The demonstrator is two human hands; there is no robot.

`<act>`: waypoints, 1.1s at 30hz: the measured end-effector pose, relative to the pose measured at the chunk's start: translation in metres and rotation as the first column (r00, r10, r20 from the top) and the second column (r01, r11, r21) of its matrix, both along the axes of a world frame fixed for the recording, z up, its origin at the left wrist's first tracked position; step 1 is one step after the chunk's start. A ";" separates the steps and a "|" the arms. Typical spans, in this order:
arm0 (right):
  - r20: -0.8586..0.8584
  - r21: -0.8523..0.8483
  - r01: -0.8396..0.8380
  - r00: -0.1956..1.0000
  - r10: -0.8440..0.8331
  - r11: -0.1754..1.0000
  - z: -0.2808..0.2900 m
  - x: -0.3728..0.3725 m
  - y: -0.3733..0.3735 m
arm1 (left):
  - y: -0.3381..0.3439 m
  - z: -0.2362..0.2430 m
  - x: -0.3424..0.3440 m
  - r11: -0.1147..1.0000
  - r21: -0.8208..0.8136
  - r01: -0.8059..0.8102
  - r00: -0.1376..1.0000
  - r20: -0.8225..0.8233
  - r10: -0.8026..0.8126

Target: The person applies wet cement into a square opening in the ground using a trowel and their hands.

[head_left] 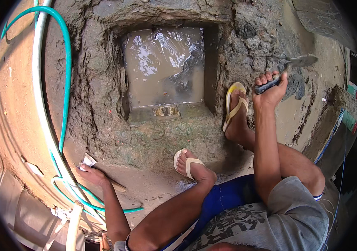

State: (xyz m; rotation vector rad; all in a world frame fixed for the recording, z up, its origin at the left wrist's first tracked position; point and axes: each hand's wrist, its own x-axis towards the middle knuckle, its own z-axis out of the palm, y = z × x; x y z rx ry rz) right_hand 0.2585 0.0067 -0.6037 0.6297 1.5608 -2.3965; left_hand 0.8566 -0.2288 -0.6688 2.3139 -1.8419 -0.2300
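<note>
My right hand (270, 90) is closed round the dark handle of a trowel (304, 61), whose muddy blade points away to the right above wet grey mortar or mud (293, 85). Low on the left, my left hand (92, 175) has its fingers closed on a pale, flat-faced piece (88, 160). A wooden stick (117, 185) shows beyond that wrist; whether it joins the pale piece I cannot tell. Between my hands lies a square pit (211, 71) holding murky brown water (151, 79). Grey sludge (187, 75) shows in the water's right part.
A round pipe opening (166, 111) sits in the pit's near wall. My feet in cream flip-flops (195, 161) stand near and right of the pit. A green hose (66, 62) and a white pipe (39, 83) run down the left. A concrete slab (327, 19) is at far right.
</note>
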 end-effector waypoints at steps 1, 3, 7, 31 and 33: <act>0.034 -0.168 0.045 0.999 -0.040 0.985 0.002 -0.022 0.015 | 0.000 -0.002 -0.004 1.000 0.006 0.003 1.000 -0.006 -0.003; 0.052 -0.074 -0.084 0.995 0.088 0.994 0.001 -0.014 0.006 | 0.000 -0.002 -0.006 1.000 -0.017 0.024 1.000 0.000 -0.024; 0.290 -0.052 -0.429 0.858 0.424 0.902 -0.032 0.069 -0.034 | 0.003 0.000 0.006 1.000 -0.025 0.004 0.999 0.047 -0.003; 0.199 0.943 -0.332 0.508 0.838 -0.023 -0.319 0.089 -0.162 | 0.004 -0.004 0.002 1.000 -0.018 -0.008 1.000 -0.030 0.008; 0.157 0.937 -0.348 0.513 0.844 0.037 -0.333 0.100 -0.176 | 0.009 0.003 0.009 1.000 -0.003 -0.011 0.999 0.030 0.011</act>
